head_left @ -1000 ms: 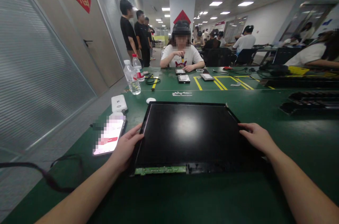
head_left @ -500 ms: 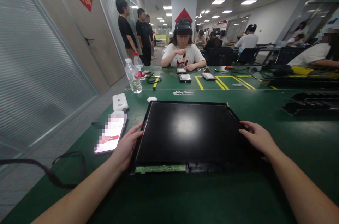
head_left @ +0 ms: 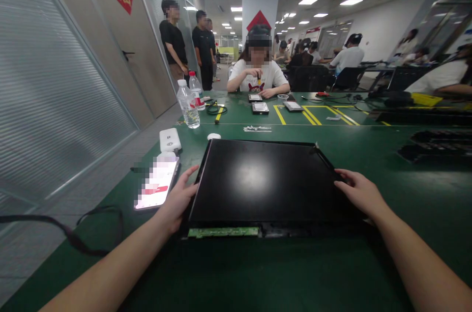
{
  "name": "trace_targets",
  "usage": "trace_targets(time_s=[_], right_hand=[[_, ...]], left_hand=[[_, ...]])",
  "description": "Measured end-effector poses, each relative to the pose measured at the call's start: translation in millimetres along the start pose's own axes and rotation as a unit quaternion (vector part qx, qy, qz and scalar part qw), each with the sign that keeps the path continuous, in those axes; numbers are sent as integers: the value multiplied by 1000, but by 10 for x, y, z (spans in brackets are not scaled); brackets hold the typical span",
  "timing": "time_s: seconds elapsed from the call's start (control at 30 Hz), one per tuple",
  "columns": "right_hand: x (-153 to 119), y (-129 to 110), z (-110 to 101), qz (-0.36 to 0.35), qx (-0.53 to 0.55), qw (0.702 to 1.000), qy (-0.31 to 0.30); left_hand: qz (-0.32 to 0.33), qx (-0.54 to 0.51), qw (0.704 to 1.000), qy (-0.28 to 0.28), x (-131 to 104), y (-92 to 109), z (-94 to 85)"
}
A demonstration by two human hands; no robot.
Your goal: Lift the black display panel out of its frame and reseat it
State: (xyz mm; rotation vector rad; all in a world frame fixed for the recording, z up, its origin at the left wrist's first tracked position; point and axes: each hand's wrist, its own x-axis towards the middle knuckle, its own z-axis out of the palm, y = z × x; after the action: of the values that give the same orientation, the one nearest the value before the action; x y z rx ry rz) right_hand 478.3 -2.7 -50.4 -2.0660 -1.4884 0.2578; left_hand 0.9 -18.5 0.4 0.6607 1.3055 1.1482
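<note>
A black LCD screen panel (head_left: 273, 189) lies face up in front of me in a thin dark frame, glossy with a bright reflection. Along its near edge a narrow green circuit board (head_left: 223, 232) shows. My left hand (head_left: 179, 200) holds the panel's left side, thumb and index finger at the edge and the other fingers hidden beneath. On the opposite side my right hand (head_left: 359, 193) grips the right edge, thumb on top. Left of my left hand lies a lit phone (head_left: 158, 182), joined to a white power bank (head_left: 170, 140).
Two water bottles (head_left: 189, 105) stand at the far left of the green table (head_left: 258, 277). Across it sits a person (head_left: 260, 73) with several hard drives (head_left: 260, 108). Dark strip-shaped parts (head_left: 435, 142) lie at right. A black cable (head_left: 66, 236) hangs at left.
The view has shifted slightly, moving the background right. The screen's left edge looks a little higher against its frame, and my left index finger has risen slightly. Both hands stay at the panel's sides.
</note>
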Motion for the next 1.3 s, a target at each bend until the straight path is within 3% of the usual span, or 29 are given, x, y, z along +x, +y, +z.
trace_targets(time_s=[0.37,0.5,0.67,1.0,1.3], right_hand=[[9,42,15,-26,-18,999,-20],[5,29,11,-34,-17,999,-15],[5,25,6,-33,-14,999,-12],[12,28,19,-32,-13,999,-11],[-1,11,4,-32,-10,999,-7]], left_hand=[[-30,8,999,-8,-163,172,143],[-6,-24,999,-33,-133,143,100],[3,25,997,-67,-95,78,-4],[8,55,995,-85,-52,31,-73],[35,81,994,-62,-54,55,-62]])
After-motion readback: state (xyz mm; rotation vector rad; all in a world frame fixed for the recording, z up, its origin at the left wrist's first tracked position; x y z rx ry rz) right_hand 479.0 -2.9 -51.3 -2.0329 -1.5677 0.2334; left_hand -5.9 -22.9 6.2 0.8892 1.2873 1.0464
